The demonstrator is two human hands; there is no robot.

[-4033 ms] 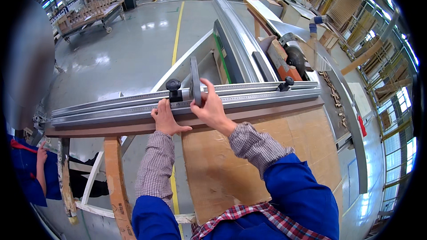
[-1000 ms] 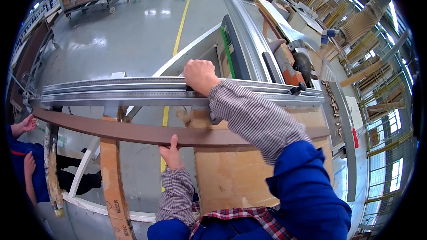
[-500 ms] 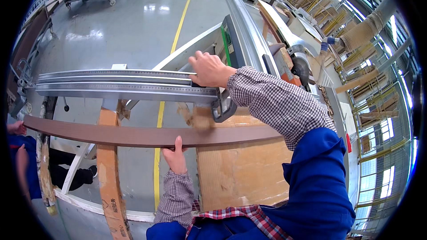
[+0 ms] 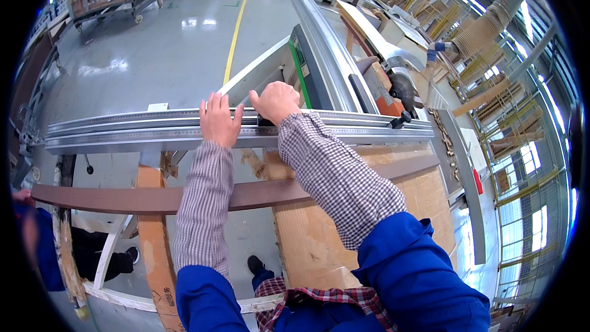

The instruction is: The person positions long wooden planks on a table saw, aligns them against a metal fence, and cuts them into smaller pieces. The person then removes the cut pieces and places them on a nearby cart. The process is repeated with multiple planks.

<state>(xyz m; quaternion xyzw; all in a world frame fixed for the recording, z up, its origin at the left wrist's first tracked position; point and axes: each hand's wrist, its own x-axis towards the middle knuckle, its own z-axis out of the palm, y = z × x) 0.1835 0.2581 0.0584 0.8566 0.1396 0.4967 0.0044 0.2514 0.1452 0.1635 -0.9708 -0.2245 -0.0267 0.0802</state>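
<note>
My left hand lies on the aluminium scaled fence, fingers spread over its top. Just right of it my right hand is closed at the fence, above a black fitting; what is inside its fingers is hidden. A long brown board lies across the supports on the near side of the fence, apart from it and under my forearms. A black knob sits at the fence's right end.
A cardboard-covered support and an orange-brown beam carry the board. Circular saw machinery with a hose is at the right. A co-worker's hand is at the board's left end. A loaded trolley stands far back.
My left hand has left the brown board and moved up onto the fence. My right hand stays at the fence. The board, earlier against the fence, now lies nearer me.
</note>
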